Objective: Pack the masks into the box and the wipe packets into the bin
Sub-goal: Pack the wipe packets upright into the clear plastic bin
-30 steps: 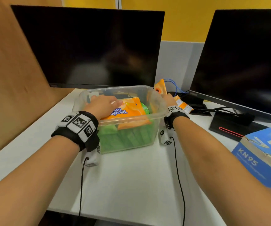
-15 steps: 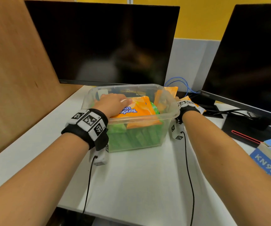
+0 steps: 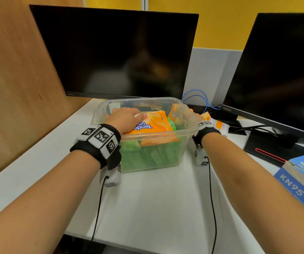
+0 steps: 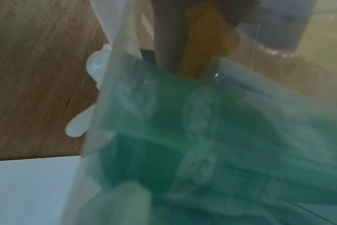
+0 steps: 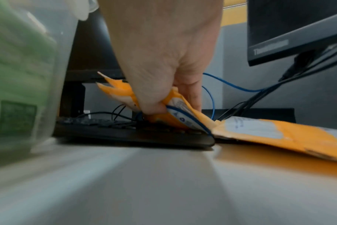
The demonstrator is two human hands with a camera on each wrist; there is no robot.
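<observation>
A clear plastic bin (image 3: 187, 129) stands mid-desk, filled with green wipe packets (image 3: 153, 154) and one orange wipe packet (image 3: 153, 125) lying on top. My left hand (image 3: 127, 118) rests flat on that orange packet inside the bin. My right hand (image 5: 164, 105) is low behind the bin's right corner, pinching another orange packet (image 5: 179, 115) just above a black monitor base. In the head view this hand (image 3: 198, 118) is mostly hidden by the bin. A third orange packet (image 5: 279, 134) lies on the desk to its right. The blue KN95 mask box (image 3: 301, 180) sits at the right edge.
Two dark monitors (image 3: 122, 52) (image 3: 283, 70) stand close behind the bin. Black and blue cables (image 5: 231, 86) run by my right hand. A wooden partition (image 3: 15, 79) closes the left side. The white desk (image 3: 156, 208) extends in front of the bin.
My right hand has sunk with its orange packet from rim height to low beside the bin. The left hand stays on the top packet. My head view shifted slightly.
</observation>
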